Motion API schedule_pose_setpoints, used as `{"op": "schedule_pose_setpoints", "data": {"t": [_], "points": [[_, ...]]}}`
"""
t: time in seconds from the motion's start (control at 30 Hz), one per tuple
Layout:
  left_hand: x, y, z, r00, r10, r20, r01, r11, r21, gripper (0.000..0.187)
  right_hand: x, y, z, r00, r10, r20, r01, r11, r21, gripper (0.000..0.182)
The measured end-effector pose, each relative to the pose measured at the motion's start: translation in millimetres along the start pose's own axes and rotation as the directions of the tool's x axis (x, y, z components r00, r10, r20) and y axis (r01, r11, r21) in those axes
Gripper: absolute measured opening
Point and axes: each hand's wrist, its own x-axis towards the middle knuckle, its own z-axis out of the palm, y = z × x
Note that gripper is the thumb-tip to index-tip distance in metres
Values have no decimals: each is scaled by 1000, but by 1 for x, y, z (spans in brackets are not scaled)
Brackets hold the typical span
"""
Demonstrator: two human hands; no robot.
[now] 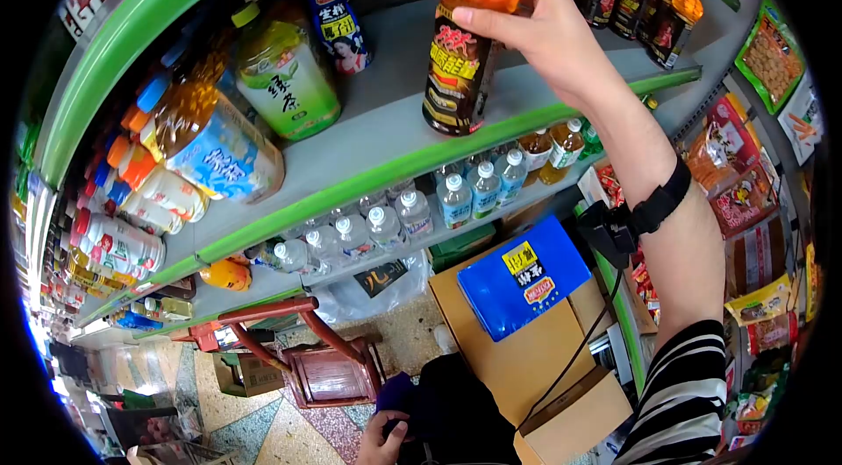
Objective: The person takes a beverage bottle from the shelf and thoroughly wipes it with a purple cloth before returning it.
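Note:
My right hand (pixel 535 31) grips a tall orange-brown drink bottle (pixel 465 35) with a dark label, held upright with its base touching the grey shelf board (pixel 386 127). A black strap with a small device is on that wrist. My left hand (pixel 383 439) is low at the bottom edge, fingers curled on a dark purple object (pixel 399 395) against dark clothing; what the object is I cannot tell. On the same shelf, to the left of the bottle, stand a green tea bottle (pixel 281 70) and a blue-labelled bottle (pixel 333 13).
More amber bottles (pixel 631 0) stand at the shelf's right end. Water bottles (pixel 421 206) fill the shelf below. Cardboard boxes (pixel 526 360) with a blue box (pixel 522 276) on top sit under my arm. A red stool (pixel 324 360) stands on the floor. Snack packets (pixel 754 158) hang at right.

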Motion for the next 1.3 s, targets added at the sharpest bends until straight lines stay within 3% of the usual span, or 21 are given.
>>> {"op": "schedule_pose_setpoints", "data": {"t": [0.17,0.33,0.43,0.53,0.63,0.73,0.8,0.83,0.87,0.9,0.97,1.03,1.13,1.23,1.3], "points": [[29,13,8,999,-19,-36,18,1000,-18,28,50,41,4,993,-115,-15,115,993,-25,49],[44,13,8,996,-45,-77,42,998,-43,27,94,72,14,983,-107,147,117,991,-62,46],[49,18,3,988,-98,-116,93,995,-45,28,114,68,13,929,48,368,-103,986,133,65],[56,21,-1,989,-81,-124,74,995,-60,28,135,104,43,985,-96,142,70,981,179,48],[62,18,-9,988,126,-87,-96,953,289,28,146,121,51,998,56,35,-55,998,-34,53],[60,23,1,988,-37,-147,34,999,-23,28,154,130,54,980,169,108,-144,967,-209,61],[58,23,1,982,-97,-163,92,995,-39,28,158,147,60,999,-20,35,31,938,-345,62],[59,22,1,977,-126,-173,119,992,-49,28,164,154,62,999,-3,37,17,927,-376,61],[61,23,0,982,-94,-161,102,994,41,28,170,161,64,999,14,39,3,914,-406,60],[62,24,-4,987,-70,-144,89,987,134,29,174,158,67,986,155,65,-116,908,-402,56],[63,24,-6,993,-9,-118,39,965,260,30,179,153,75,966,254,45,-204,858,-472,51],[67,23,-6,993,72,-98,-38,947,319,32,183,152,79,987,160,-34,-148,779,-610,49],[66,30,3,972,-169,-161,156,984,-89,32,190,154,81,989,141,-45,-139,787,-601,51],[69,34,4,962,-197,-190,166,972,-167,31,195,159,86,994,-10,-106,-65,735,-675,50],[72,32,8,946,83,-312,-83,996,14,22,217,179,93,1000,-6,-27,-16,674,-739,50]]}}
